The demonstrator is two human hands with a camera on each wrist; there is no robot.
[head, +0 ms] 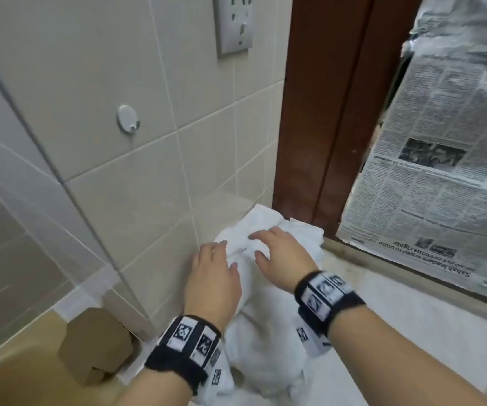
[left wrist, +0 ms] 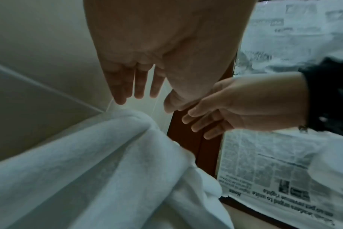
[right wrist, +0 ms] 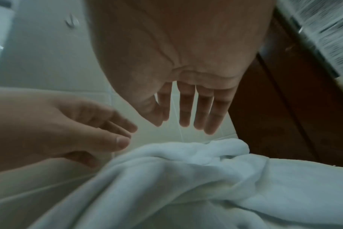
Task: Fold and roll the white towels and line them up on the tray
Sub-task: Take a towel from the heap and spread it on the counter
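Observation:
A crumpled heap of white towels (head: 268,323) lies on the pale counter (head: 412,332) against the tiled wall. My left hand (head: 215,273) hovers over the heap's left side with straight, spread fingers (left wrist: 139,83), holding nothing. My right hand (head: 277,253) reaches over the far end of the towels (right wrist: 196,178), fingers (right wrist: 186,111) also straight and spread just above the cloth. In the left wrist view the towels (left wrist: 100,170) rise below both palms, with a gap under the fingertips. No tray is in view.
A brown cardboard box (head: 95,347) stands at the left by the wall. A newspaper-covered panel (head: 441,171) runs along the right behind a ledge. A dark wooden frame (head: 324,112) stands behind the towels. A wall hook (head: 128,118) and a socket plate (head: 233,22) are above.

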